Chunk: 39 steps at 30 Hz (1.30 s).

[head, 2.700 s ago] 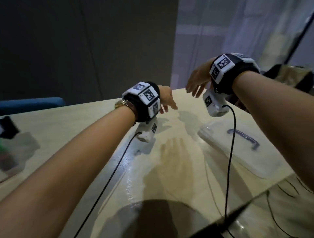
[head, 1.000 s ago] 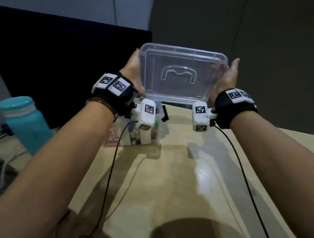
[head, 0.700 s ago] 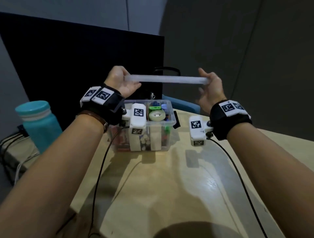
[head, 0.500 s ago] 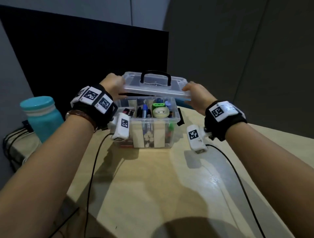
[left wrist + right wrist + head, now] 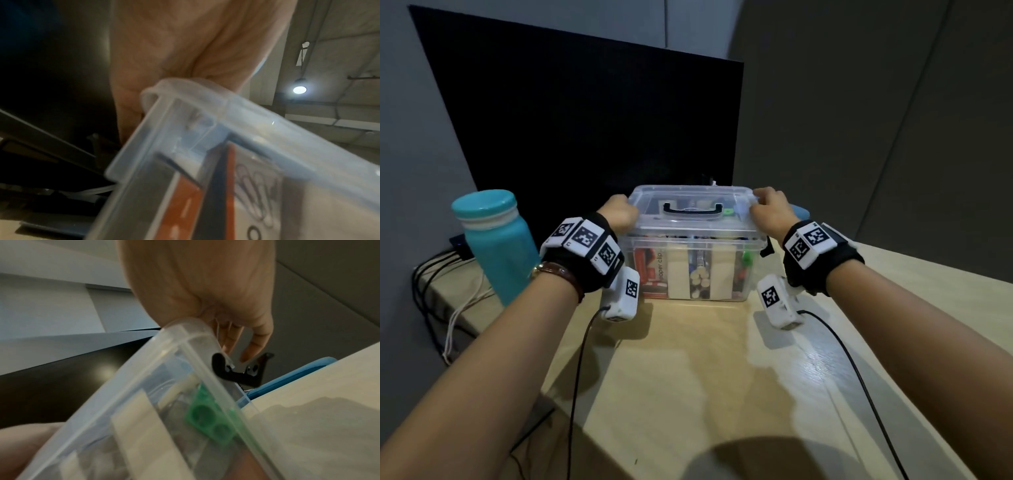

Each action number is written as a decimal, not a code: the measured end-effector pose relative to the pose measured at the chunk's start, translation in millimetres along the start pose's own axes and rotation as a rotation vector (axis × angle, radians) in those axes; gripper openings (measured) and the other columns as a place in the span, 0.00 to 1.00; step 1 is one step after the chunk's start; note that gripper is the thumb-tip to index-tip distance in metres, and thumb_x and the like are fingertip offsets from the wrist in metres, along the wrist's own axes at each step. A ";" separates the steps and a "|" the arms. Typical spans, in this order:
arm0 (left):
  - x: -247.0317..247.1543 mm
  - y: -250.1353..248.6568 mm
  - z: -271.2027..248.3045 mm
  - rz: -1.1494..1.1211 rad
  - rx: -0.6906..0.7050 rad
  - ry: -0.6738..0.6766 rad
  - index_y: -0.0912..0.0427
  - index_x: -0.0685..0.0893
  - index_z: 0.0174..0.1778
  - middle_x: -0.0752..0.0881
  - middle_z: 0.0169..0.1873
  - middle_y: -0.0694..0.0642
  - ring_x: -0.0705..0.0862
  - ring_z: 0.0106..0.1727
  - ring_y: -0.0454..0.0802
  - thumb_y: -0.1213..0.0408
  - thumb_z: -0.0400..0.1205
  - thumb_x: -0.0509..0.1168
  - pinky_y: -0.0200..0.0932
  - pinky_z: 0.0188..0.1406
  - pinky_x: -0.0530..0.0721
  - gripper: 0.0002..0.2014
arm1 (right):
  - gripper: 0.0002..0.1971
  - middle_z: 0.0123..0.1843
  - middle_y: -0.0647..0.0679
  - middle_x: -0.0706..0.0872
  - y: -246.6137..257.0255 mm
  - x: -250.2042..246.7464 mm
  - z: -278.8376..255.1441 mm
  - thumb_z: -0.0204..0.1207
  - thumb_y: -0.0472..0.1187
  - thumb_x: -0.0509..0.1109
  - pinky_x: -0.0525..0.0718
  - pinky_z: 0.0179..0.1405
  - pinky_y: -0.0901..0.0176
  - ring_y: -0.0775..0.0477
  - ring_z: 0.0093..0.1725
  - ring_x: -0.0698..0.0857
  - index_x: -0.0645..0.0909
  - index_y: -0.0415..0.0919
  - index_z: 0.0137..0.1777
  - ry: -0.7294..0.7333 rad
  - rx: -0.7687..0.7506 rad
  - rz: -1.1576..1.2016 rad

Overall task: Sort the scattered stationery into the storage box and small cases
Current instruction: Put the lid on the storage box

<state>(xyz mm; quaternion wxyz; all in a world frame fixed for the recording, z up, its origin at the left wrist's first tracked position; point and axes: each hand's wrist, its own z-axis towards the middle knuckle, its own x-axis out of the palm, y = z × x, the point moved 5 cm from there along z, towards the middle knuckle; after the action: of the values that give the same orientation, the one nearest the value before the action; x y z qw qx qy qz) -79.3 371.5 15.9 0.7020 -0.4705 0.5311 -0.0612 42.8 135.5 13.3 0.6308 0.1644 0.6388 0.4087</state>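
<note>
Both hands sit on the lid (image 5: pixel 690 205) of the box (image 5: pixel 693 265), one at each short end. At centre-left of the head view the left hand (image 5: pixel 619 214) is curled over the lid's left edge; at centre-right the right hand (image 5: pixel 770 212) is curled over the right edge, fingers bent down onto the rim. In the left wrist view the palm (image 5: pixel 185 48) presses on the lid's corner (image 5: pixel 164 87). In the right wrist view the fingertips (image 5: pixel 246 356) hang just past the rim, near the black latch (image 5: pixel 236 374), which stands swung out and not clipped.

Filled with stationery, the box stands at frame centre on the table (image 5: pixel 688 394), straight ahead of the person, between a teal bottle (image 5: pixel 493 246) at left and the right wrist. Its long axis runs left to right across the picture, parallel to the black handle (image 5: pixel 693 209) lying flat on the lid. Each hand is about equally near its own end, so neither has the advantage.

The lid looks set on but probably not yet fastened; I judge the task nearly finished. What follows likely turns on the side latches, which lie just below and outside each hand, at the box's short ends. The left latch is hidden behind the left wrist.
</note>
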 end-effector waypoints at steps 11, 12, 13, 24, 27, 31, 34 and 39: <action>4.3 10.3 -2.8 0.235 -0.023 -0.064 0.70 0.78 0.64 0.81 0.61 0.68 0.81 0.61 0.66 0.65 0.86 0.57 0.52 0.52 0.79 0.15 | 0.11 0.65 0.37 0.68 5.1 1.2 -19.1 0.84 0.39 0.56 0.73 0.71 0.39 0.33 0.71 0.68 0.80 0.37 0.48 0.070 -0.073 -0.332; 2.7 6.4 -4.6 0.297 -0.033 -0.094 0.69 0.77 0.66 0.79 0.64 0.68 0.78 0.65 0.66 0.64 0.86 0.58 0.54 0.56 0.78 0.16 | 0.12 0.66 0.37 0.69 4.5 -1.3 -17.0 0.84 0.39 0.56 0.72 0.72 0.41 0.34 0.71 0.69 0.82 0.38 0.53 0.077 -0.080 -0.356; 1.6 2.6 -5.2 0.362 -0.039 -0.113 0.69 0.75 0.69 0.74 0.70 0.69 0.73 0.70 0.68 0.62 0.87 0.59 0.56 0.63 0.76 0.18 | 0.14 0.68 0.37 0.69 4.3 -3.9 -13.5 0.84 0.40 0.57 0.71 0.73 0.44 0.35 0.72 0.69 0.82 0.38 0.58 0.087 -0.089 -0.375; 6.3 -0.2 14.5 0.422 0.128 0.107 0.59 0.55 0.85 0.53 0.85 0.58 0.57 0.83 0.58 0.59 0.90 0.52 0.48 0.78 0.58 0.27 | 0.27 0.88 0.43 0.44 9.0 -4.0 -11.7 0.91 0.40 0.47 0.45 0.80 0.60 0.46 0.86 0.46 0.44 0.35 0.86 0.405 -0.101 -0.477; 4.2 5.7 16.2 0.250 0.113 0.007 0.55 0.58 0.85 0.61 0.83 0.59 0.63 0.81 0.60 0.61 0.90 0.52 0.51 0.78 0.63 0.25 | 0.26 0.88 0.40 0.44 8.6 2.0 -15.3 0.90 0.38 0.46 0.46 0.79 0.61 0.44 0.87 0.46 0.44 0.33 0.86 0.362 -0.090 -0.389; 11.3 8.2 17.4 0.161 0.013 0.137 0.54 0.47 0.86 0.53 0.84 0.65 0.59 0.83 0.63 0.65 0.91 0.48 0.49 0.78 0.61 0.27 | 0.26 0.87 0.39 0.50 0.3 3.5 -16.8 0.91 0.40 0.45 0.53 0.78 0.58 0.40 0.85 0.54 0.44 0.42 0.87 0.334 0.016 -0.270; 12.4 9.3 18.6 0.107 -0.031 0.136 0.50 0.45 0.86 0.52 0.85 0.63 0.61 0.82 0.64 0.66 0.90 0.49 0.52 0.77 0.67 0.29 | 0.26 0.85 0.37 0.57 -2.6 6.2 -20.3 0.90 0.47 0.44 0.72 0.72 0.44 0.32 0.77 0.71 0.43 0.56 0.86 0.338 0.093 -0.166; 11.2 5.8 16.0 0.220 -0.097 -0.011 0.50 0.53 0.85 0.65 0.78 0.68 0.72 0.73 0.68 0.64 0.88 0.56 0.58 0.69 0.75 0.30 | 0.27 0.77 0.36 0.71 0.6 8.2 -22.3 0.89 0.44 0.49 0.77 0.71 0.38 0.36 0.65 0.79 0.47 0.60 0.85 0.327 0.107 0.048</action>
<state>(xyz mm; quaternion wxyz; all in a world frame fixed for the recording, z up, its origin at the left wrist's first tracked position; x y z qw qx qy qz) -64.0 377.8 3.8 0.6839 -0.4430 0.5779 0.0446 20.4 134.8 5.3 0.4988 0.1439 0.7497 0.4104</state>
